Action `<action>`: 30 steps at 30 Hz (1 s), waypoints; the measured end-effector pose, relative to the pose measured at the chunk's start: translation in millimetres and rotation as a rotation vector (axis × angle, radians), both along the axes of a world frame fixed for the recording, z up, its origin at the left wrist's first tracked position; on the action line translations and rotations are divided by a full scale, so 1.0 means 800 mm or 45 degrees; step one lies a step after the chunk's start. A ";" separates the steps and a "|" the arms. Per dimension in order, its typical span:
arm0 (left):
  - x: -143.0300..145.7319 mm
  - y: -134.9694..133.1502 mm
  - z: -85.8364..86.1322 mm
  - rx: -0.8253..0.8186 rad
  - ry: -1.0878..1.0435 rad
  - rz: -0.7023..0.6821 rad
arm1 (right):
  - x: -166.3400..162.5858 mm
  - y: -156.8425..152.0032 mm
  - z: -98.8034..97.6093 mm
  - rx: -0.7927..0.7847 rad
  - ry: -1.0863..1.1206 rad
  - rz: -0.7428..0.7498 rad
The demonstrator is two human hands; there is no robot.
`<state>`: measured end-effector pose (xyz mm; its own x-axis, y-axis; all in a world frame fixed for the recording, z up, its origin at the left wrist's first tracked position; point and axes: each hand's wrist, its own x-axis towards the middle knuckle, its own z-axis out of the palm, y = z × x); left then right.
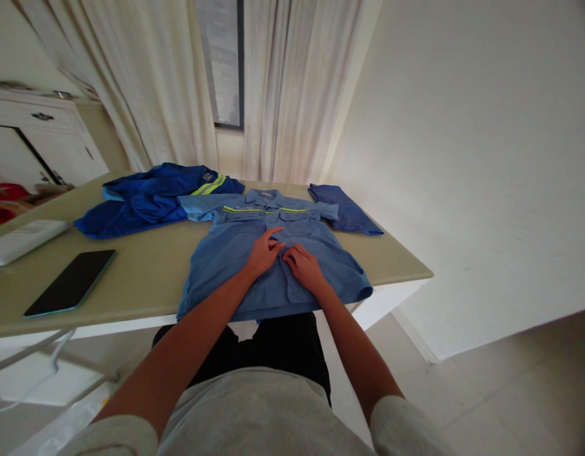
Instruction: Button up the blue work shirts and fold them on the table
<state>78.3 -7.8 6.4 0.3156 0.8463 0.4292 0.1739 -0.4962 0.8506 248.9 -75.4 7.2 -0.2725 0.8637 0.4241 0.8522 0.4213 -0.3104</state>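
Observation:
A light blue work shirt (pixel 226 259) with a yellow reflective stripe lies front up on the pale table (pixel 145 278), its hem hanging over the near edge. Both hands rest on the middle of its front placket. My left hand (pixel 263 252) has its fingers curled together, pinching at the cloth of the placket. My right hand (pixel 304 266) lies just right of it, fingers bent and pressed onto the same strip of cloth. The two hands touch at the fingertips.
A darker blue garment (pixel 140 206) with a reflective stripe lies bunched at the back left. A folded blue piece (pixel 344 209) sits at the back right. A dark phone (pixel 71 282) and a white flat object (pixel 21 240) lie at the left. White curtains hang behind.

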 end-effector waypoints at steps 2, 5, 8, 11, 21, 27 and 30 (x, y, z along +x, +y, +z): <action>0.000 0.000 0.000 -0.023 -0.017 -0.002 | 0.000 0.000 0.000 0.009 -0.011 0.019; 0.000 0.000 0.001 -0.025 0.005 -0.016 | -0.002 -0.001 0.001 -0.008 -0.050 -0.010; -0.001 -0.003 0.005 -0.002 0.048 -0.036 | -0.002 -0.002 0.001 -0.002 -0.044 -0.092; -0.002 -0.005 0.008 0.012 0.052 -0.040 | 0.000 -0.002 0.000 0.005 -0.028 -0.148; -0.002 -0.008 0.010 0.027 0.029 -0.043 | 0.000 -0.002 0.000 -0.009 0.010 -0.185; -0.003 -0.007 0.007 0.029 0.029 -0.063 | 0.001 0.001 -0.003 0.016 0.029 -0.258; -0.003 -0.006 0.006 0.045 0.023 -0.064 | 0.002 0.002 -0.003 0.031 0.040 -0.247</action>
